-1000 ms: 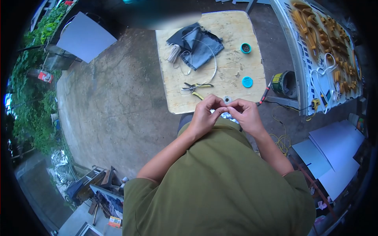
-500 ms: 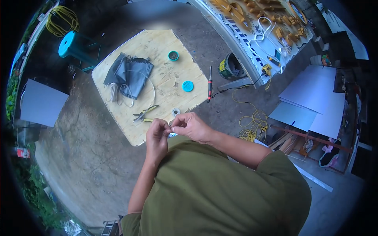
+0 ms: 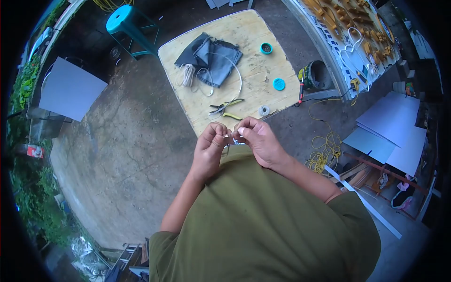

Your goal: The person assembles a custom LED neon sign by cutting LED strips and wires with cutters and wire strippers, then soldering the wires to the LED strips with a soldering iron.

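My left hand (image 3: 209, 149) and my right hand (image 3: 264, 143) are held close together in front of my shirt, just off the table's near edge. Both pinch with thumb and forefinger; something thin and small shows between the fingertips, too small to name. Beyond them on the wooden table (image 3: 263, 28) lie yellow-handled pliers (image 3: 218, 110) and a small spool (image 3: 264, 110). Farther up are a grey cloth (image 3: 218, 66), a bundle of pale cord (image 3: 187, 75), a round teal lid (image 3: 279, 84) and a teal pot (image 3: 266, 48) with dark contents.
A soldering iron (image 3: 301, 93) rests at the table's right edge, beside a bucket (image 3: 319, 75). A teal stool (image 3: 121, 18) stands at the back left. Yellow cord (image 3: 324, 152) lies coiled on the floor at right, near white sheets (image 3: 392, 122).
The view has shifted, so the table appears farther right and higher. My hands have moved slightly apart, still pinching, and more of the small thing between them shows.
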### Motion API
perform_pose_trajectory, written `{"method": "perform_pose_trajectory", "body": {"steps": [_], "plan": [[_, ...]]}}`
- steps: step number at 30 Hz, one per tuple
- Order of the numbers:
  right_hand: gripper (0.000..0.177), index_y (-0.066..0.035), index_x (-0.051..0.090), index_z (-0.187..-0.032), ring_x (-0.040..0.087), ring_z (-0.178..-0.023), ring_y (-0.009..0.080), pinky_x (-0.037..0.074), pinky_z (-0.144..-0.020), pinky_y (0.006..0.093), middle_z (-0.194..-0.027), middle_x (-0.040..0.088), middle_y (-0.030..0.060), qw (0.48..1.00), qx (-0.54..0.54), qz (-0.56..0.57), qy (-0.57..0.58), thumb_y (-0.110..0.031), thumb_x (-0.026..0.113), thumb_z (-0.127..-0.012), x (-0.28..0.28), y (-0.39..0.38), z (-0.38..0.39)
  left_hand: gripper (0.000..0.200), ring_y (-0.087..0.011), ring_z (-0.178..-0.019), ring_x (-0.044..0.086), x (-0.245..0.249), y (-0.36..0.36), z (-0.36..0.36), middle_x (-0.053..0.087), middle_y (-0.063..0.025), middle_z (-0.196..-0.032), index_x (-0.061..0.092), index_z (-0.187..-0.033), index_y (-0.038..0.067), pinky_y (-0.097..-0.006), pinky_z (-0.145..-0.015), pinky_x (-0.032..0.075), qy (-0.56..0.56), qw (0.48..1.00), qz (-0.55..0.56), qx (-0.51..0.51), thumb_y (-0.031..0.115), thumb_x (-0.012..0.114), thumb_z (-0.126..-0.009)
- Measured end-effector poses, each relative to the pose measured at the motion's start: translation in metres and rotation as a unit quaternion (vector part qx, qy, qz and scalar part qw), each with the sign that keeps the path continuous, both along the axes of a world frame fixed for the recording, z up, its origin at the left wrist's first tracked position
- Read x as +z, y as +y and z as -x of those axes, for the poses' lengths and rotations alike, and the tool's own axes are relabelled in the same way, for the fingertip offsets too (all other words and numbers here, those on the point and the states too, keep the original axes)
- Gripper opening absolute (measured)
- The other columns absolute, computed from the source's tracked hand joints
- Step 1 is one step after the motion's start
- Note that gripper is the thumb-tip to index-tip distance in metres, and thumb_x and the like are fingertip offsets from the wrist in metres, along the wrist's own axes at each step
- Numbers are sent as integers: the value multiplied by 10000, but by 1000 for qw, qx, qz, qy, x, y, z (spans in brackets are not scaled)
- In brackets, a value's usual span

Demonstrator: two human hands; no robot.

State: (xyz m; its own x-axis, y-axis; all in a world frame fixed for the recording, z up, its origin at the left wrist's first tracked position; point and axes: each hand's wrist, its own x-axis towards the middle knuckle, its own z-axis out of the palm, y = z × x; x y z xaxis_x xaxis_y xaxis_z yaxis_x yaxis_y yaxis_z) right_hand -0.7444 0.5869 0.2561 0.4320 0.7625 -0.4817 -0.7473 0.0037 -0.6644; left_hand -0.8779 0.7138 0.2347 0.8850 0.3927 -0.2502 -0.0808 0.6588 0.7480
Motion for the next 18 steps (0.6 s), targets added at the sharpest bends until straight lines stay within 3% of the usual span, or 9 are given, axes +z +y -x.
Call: {"method": "perform_pose_trajectory", "body": {"steps": [2,5,6,9,10,12,15,17,18], "plan": [[42,-37,641,-1040,664,-926,116,546,-876,301,-979,685,34,1000,1,6,-9,-58,623,-1009,-8,2,16,151,-185,-1050,622,3,8,16,542,-29,-1129,514,-1068,96,-368,-899,524,7,996,83,31,233,574,-1088],[43,-36,649,-1028,656,-889,102,542,-831,281,-968,684,24,996,15,35,-86,-70,630,-1012,-15,12,29,126,-173,-985,635,1,22,33,548,-41,-1160,517,-1085,92,-346,-860,531,65,995,69,-7,213,551,-1098],[45,-34,654,-1011,653,-864,93,542,-802,265,-952,687,18,991,23,47,-120,-72,632,-1012,-17,16,31,164,-134,-933,633,-1,26,38,560,-45,-1206,530,-1175,74,-305,-813,535,84,996,2,-24,198,586,-1084],[83,-29,664,-1014,644,-857,88,529,-778,259,-954,692,16,967,86,92,-221,-111,661,-1005,-33,29,33,236,-80,-870,600,-2,34,41,617,-31,-1137,568,-1241,49,-253,-762,508,139,976,-159,-52,175,644,-1056],[105,-25,664,-1012,643,-855,93,529,-773,265,-954,694,20,961,105,93,-238,-129,670,-1002,-40,32,32,238,-40,-812,558,-9,39,43,665,-7,-1002,634,-1215,26,-214,-710,471,187,963,-184,-62,156,693,-1025],[148,-18,666,-1008,643,-851,103,530,-764,279,-954,698,29,949,143,96,-266,-164,689,-996,-55,39,25,181,-33,-779,541,-23,40,43,681,2,-939,670,-1150,17,-205,-695,454,188,967,-171,3,145,692,-1024],[191,-4,670,-1018,686,-838,188,549,-761,323,-965,719,81,894,179,187,-366,-177,720,-953,-92,46,-1,155,-37,-782,562,-32,49,46,734,-28,-953,695,-1088,-9,-220,-687,463,208,965,-150,62,133,673,-1031],[199,-2,672,-1008,696,-890,298,554,-829,391,-961,711,140,805,217,281,-475,-155,741,-900,-157,34,-24,156,-34,-788,564,-37,55,49,739,-32,-948,699,-1082,-9,-220,-683,460,234,960,-124,88,136,673,-1032],[208,-9,670,-1009,684,-934,317,546,-859,408,-989,702,150,765,244,297,-517,-153,751,-883,-183,27,-34,129,-53,-697,556,-40,57,50,747,-65,-967,678,-1109,10,-215,-642,466,244,957,-121,97,117,635,-1051]]}}
